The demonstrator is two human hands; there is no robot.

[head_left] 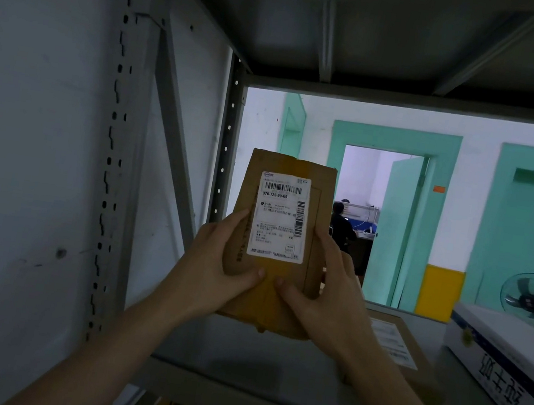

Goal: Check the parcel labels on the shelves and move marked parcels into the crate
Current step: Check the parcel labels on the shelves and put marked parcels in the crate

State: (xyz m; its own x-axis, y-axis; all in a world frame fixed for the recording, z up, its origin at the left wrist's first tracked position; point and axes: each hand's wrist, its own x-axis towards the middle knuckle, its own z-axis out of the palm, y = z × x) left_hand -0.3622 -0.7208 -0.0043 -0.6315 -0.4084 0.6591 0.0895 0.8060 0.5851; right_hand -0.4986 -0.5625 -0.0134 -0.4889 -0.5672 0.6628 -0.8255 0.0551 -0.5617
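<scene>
A flat brown cardboard parcel [271, 293] is held upright in front of me, above the grey metal shelf [235, 360]. Its white shipping label [280, 216] with barcodes faces me. My left hand [213, 274] grips the parcel's lower left edge, thumb across the front. On the lower right edge sits my right hand [328, 294], its thumb also on the front. No crate is in view.
Another brown parcel [400, 347] with a label lies on the shelf to the right. A white box [507, 370] with blue print stands at the far right. Shelf uprights [112, 158] rise on the left. Behind are a fan [533, 297] and an open doorway with a seated person.
</scene>
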